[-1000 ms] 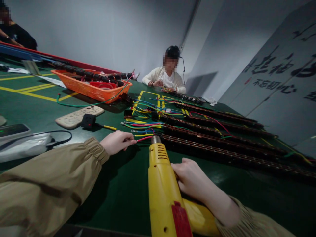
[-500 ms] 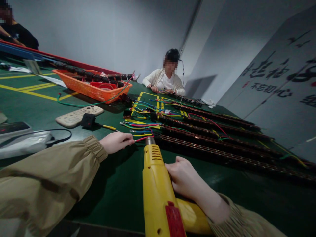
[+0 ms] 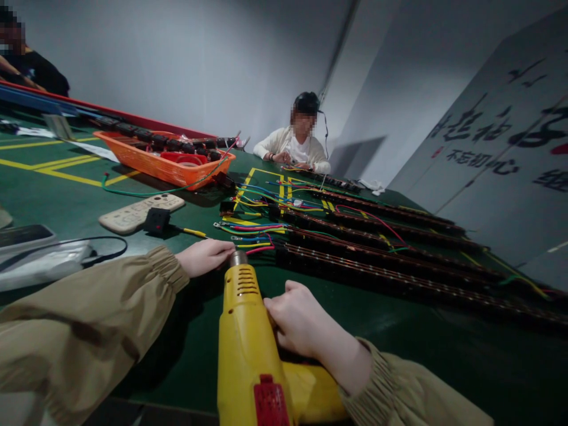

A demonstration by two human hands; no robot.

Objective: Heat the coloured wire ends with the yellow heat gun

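My right hand [image 3: 298, 319] is closed round the handle of a yellow heat gun [image 3: 248, 337] with a red panel. The gun's metal nozzle points away from me and covers the spot just right of my left fingertips. My left hand [image 3: 206, 255] is pinched on the end of a red wire [image 3: 260, 249], whose tip is hidden behind the nozzle. Beside it lie blue and yellow wires [image 3: 252, 242], one ending in a ring terminal. These wires come out of the nearest long dark bar [image 3: 355, 272] on the green table.
Several more dark bars [image 3: 399, 228] with coloured leads lie behind. An orange basket [image 3: 177, 171] holds dark parts. A beige power strip [image 3: 128, 218] with a black plug [image 3: 156, 221] sits left. One person [image 3: 295, 148] works across the table, another [image 3: 35, 71] far left.
The heat gun has swung left with my right hand, so its nozzle has moved along the red wire from near the bar to my left fingertips. My left hand has barely shifted.
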